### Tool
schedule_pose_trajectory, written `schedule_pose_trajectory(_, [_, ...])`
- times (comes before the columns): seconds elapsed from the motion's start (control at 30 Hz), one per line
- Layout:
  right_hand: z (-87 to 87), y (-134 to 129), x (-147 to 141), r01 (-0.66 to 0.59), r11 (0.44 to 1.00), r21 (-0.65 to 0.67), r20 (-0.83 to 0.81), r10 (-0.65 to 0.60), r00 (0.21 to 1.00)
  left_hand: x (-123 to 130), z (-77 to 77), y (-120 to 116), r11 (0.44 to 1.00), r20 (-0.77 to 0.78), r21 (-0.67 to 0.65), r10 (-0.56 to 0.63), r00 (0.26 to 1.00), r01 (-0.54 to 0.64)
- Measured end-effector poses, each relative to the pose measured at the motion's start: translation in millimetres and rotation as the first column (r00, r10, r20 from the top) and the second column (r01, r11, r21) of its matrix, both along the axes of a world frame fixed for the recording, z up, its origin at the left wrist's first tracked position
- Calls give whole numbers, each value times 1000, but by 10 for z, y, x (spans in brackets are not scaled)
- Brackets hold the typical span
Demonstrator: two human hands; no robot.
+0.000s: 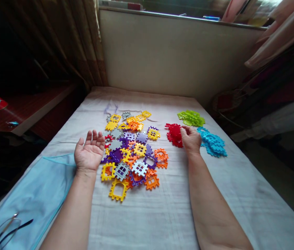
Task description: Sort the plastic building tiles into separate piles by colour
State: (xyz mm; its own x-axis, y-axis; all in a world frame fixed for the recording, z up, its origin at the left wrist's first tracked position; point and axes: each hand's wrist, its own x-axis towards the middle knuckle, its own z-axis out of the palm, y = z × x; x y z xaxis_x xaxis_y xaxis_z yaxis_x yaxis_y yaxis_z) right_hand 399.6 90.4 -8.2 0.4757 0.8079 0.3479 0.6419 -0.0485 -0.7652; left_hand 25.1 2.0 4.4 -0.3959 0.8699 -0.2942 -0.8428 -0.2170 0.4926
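My left hand (89,152) rests palm up at the left side of a mixed pile of plastic interlocking tiles, its fingers stretched out and holding nothing. In that pile lie yellow tiles (118,190), orange tiles (152,180), purple tiles (150,160) and grey tiles (122,171), some with window or arch openings. A little red shows beside my left fingertips. Over a heap of red tiles (174,134), my right hand (191,139) has thumb and fingers closed on the edge of a red tile; the fingertips are partly hidden.
Green tiles (191,118) form a heap behind my right hand, with blue tiles (212,142) to its right. A light blue cloth (32,187) with eyeglasses (8,227) on it lies at the left. The pale sheet (141,225) covers the surface up to the wall (162,52).
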Motion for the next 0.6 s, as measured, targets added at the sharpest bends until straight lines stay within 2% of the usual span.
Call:
schedule_pose_trajectory(0.23, [21, -5, -19, 58, 997, -52, 48, -56, 997, 13, -3, -4, 1000, -8, 1, 10, 1000, -10])
schedule_pose_trajectory(0.37, [15, 9, 9, 69, 998, -7, 134, -68, 989, 31, 40, -13, 999, 19, -18, 28, 999, -28])
schedule_pose_trajectory(0.5, [52, -19, -46, 11, 999, 49, 186, -20, 982, -26, 68, -24, 998, 30, 5, 61, 998, -61])
schedule_pose_trajectory(0.6, [126, -84, -216, -87, 995, 45, 216, 76, 974, -93, 70, -26, 992, 60, -2, 124, 990, -124])
